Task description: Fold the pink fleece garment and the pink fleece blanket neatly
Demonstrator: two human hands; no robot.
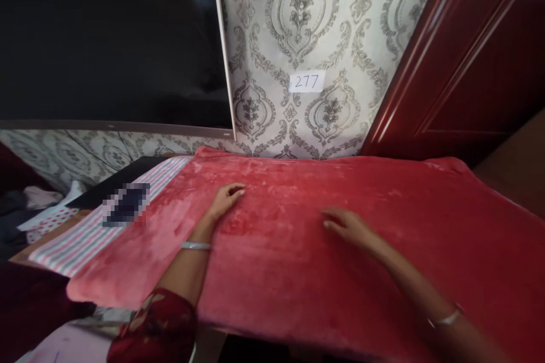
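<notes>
A striped pink-and-white cloth (85, 232) is lying left of the plush red blanket (383, 227); left hand (225, 198) and right hand (347, 226) are resting flat on it, fingers open.

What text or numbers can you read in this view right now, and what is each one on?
"277" — handwritten on a small white label stuck to the patterned wallpaper, above the red blanket.
A pixelated patch on the striped cloth cannot be read.
Nothing else legible: none on the dark screen or the red door.

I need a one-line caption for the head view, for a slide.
Both hands, left hand and right hand, lie flat on a red blanket below a wall label reading 277.
</notes>
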